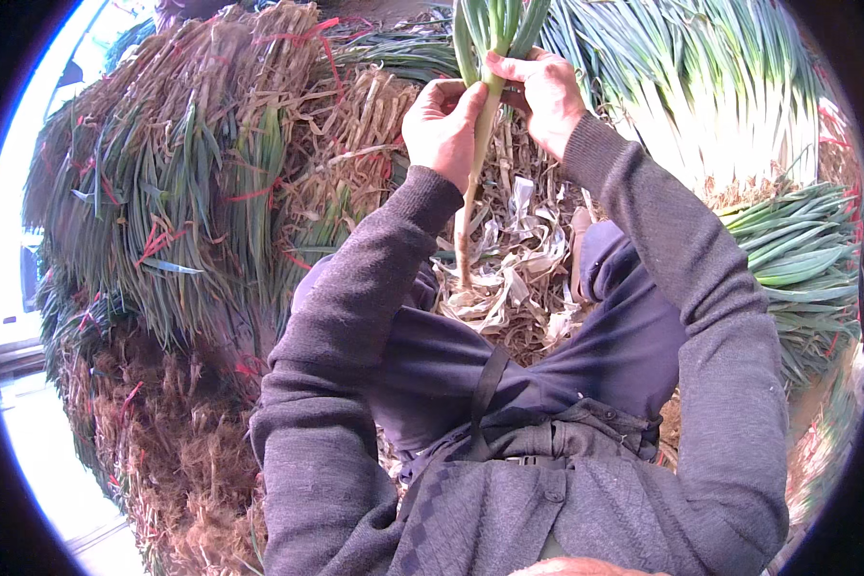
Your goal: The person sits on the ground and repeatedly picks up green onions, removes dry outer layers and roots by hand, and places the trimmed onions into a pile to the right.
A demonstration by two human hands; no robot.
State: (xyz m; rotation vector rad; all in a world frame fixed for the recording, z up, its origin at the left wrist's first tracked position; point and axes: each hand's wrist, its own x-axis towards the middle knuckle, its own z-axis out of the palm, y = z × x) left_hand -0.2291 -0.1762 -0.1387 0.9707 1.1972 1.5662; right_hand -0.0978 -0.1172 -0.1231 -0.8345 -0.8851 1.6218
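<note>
A long-stemmed green onion (pixel 480 147) hangs upright before me, its green leaves (pixel 500 25) at the top of the view and its root end down over the litter. My left hand (pixel 443 126) grips the stem between thumb and fingers, just under where the leaves fan out. Slightly higher, my right hand (pixel 543 90) pinches the same onion at the base of its leaves, thumb in front. Some fingertips of both hands are hidden behind the stem and leaves.
Stripped dry husks (pixel 515 281) litter the ground between my legs. Untrimmed onion bundles (pixel 209 165) with red ties are piled high at left. Peeled white-stemmed onions (pixel 713 122) lie in rows at right, above more green leaves (pixel 799 266).
</note>
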